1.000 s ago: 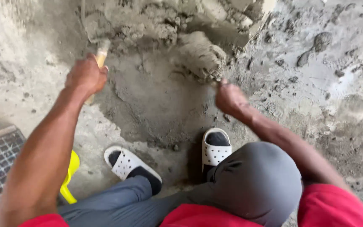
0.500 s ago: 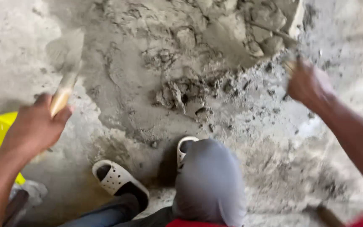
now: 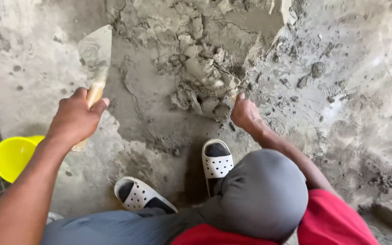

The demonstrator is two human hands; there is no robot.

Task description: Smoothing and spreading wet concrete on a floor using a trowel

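Both hands swung inward — left hand and right hand each gripping a trowel.

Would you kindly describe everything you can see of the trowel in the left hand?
The trowel has a flat, pointed metal blade, grey and smeared with wet mortar, on a pale wooden handle. The left hand wraps the handle, which sticks out below the fist. The blade points up the picture, away from the person, over the smeared grey floor just left of the mortar pile. Whether the blade rests on the floor or hangs just above it cannot be told.
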